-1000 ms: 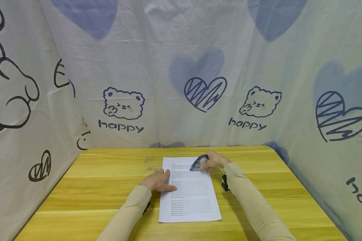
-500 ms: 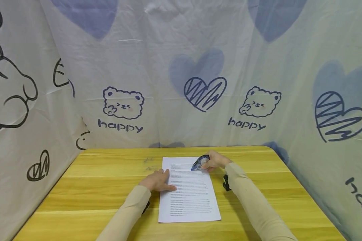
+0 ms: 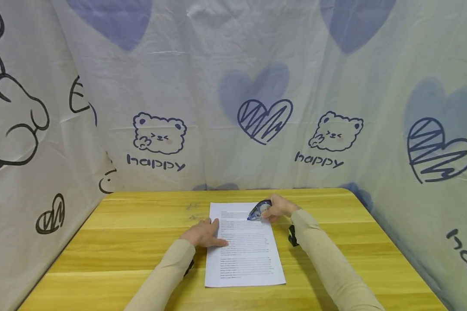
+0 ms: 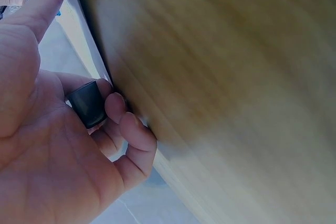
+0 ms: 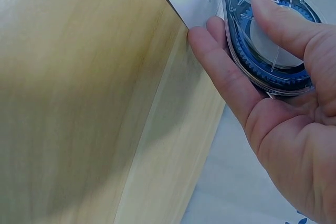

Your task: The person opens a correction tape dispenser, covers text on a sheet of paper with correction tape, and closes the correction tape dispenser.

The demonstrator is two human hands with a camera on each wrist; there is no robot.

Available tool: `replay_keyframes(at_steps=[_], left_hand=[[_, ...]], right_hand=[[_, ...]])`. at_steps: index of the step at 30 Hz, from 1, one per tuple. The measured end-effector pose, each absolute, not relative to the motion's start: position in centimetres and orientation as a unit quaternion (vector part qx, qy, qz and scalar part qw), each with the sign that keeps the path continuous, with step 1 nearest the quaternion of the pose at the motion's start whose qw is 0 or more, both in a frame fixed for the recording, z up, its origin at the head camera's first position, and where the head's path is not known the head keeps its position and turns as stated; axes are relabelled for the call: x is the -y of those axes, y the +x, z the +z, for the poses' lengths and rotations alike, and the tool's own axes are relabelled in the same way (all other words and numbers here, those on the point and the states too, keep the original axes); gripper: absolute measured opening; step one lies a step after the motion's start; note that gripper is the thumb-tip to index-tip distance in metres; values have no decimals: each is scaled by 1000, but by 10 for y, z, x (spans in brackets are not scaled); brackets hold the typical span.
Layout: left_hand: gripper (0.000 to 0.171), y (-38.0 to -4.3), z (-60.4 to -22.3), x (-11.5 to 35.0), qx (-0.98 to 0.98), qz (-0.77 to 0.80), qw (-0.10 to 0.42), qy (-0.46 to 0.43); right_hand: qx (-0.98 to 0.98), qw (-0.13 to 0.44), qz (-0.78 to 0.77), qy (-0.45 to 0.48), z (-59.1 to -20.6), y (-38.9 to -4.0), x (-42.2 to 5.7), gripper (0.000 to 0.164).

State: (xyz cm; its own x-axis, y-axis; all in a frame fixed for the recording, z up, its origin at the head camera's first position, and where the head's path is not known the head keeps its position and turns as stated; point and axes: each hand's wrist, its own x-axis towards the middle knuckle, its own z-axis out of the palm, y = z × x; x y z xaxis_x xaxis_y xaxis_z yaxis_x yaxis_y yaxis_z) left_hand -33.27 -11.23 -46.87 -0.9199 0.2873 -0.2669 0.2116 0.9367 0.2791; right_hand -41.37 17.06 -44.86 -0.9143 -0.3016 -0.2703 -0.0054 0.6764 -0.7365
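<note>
A sheet of printed paper [image 3: 243,259] lies on the wooden table. My left hand [image 3: 201,233] rests on its left edge, thumb reaching over the text. In the left wrist view, curled fingers [image 4: 137,132] of that hand hold a small black cap-like piece [image 4: 87,104] near the palm. My right hand [image 3: 278,206] grips a correction tape [image 3: 258,210], clear-bodied with blue parts, at the sheet's upper right. Its blue tip points left, right at the upper lines of text. In the right wrist view the thumb [image 5: 278,19] presses on the correction tape's side, fingers beneath it.
The yellow wood-grain table [image 3: 132,242] extends around the sheet, with faint dark marks to the sheet's upper left. A white printed curtain [image 3: 206,164] hangs behind the far edge and along both sides.
The right hand has moved the correction tape slightly to the right along the upper text, then stayed nearly still over the last half second. The left hand and sheet hold their place.
</note>
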Motion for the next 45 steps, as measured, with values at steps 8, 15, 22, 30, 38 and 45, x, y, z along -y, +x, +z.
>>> replay_keyframes(at_steps=[8, 15, 22, 30, 38, 45], left_hand=[[97, -332, -468, 112, -972, 122, 154, 126], [97, -330, -464, 112, -972, 124, 158, 124], [96, -330, -465, 112, -972, 122, 158, 125], [97, -331, -466, 112, -972, 120, 159, 123], [97, -332, -467, 113, -973, 119, 157, 122], [97, -332, -468, 112, -973, 117, 154, 125]], right_hand=[[-890, 196, -402, -89, -447, -413, -171, 24], [-889, 198, -403, -90, -447, -413, -173, 27], [-891, 202, -398, -81, -448, -415, -174, 32], [-897, 194, -391, -72, -450, -416, -176, 29], [-897, 194, -390, -70, -448, -414, -175, 30], [-901, 192, -384, -68, -447, -413, -175, 31]])
